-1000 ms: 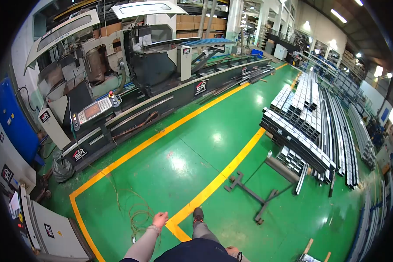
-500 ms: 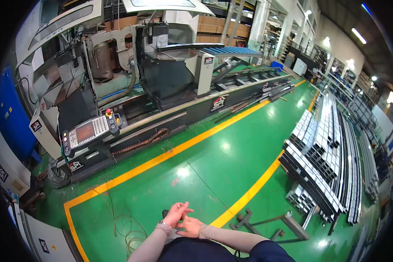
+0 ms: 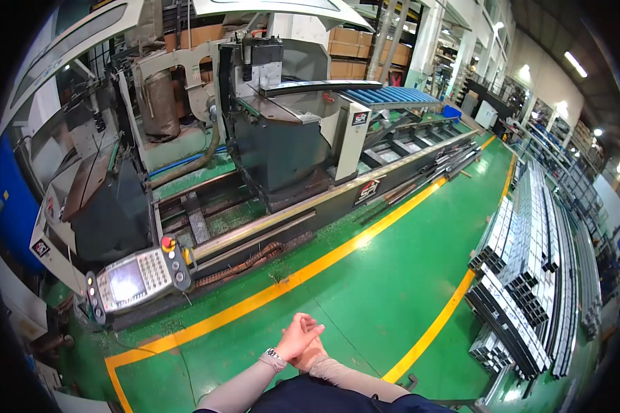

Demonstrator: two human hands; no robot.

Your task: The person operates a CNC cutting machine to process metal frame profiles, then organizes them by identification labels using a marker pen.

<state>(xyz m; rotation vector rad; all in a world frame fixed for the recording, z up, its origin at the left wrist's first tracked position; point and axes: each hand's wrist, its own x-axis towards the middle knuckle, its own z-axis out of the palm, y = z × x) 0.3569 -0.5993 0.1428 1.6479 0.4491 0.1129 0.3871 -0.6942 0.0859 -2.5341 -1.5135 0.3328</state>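
My left hand (image 3: 300,335), with a wristwatch (image 3: 274,355) at its wrist, is folded against my right hand (image 3: 313,354) in front of my body. The two hands touch each other, fingers closed, and no object shows between them. Most of my right hand's fingers are hidden behind the left. Nearest to the hands is the green floor. Ahead on the left, a control panel (image 3: 139,281) with a lit screen, keys and a red emergency stop button (image 3: 167,243) is mounted at the front of a long cutting machine (image 3: 282,155).
Stacked metal profiles (image 3: 523,255) lie on the right. Loose bars (image 3: 427,180) lie along the machine's base. A yellow floor line (image 3: 282,283) runs past the machine, and another yellow line (image 3: 427,334) runs near the stacks. A blue roller conveyor (image 3: 389,98) stands at the back.
My hands have come together from a looser touch of the fingers. The view has moved closer to the machine, and the panel's screen now looks bright.
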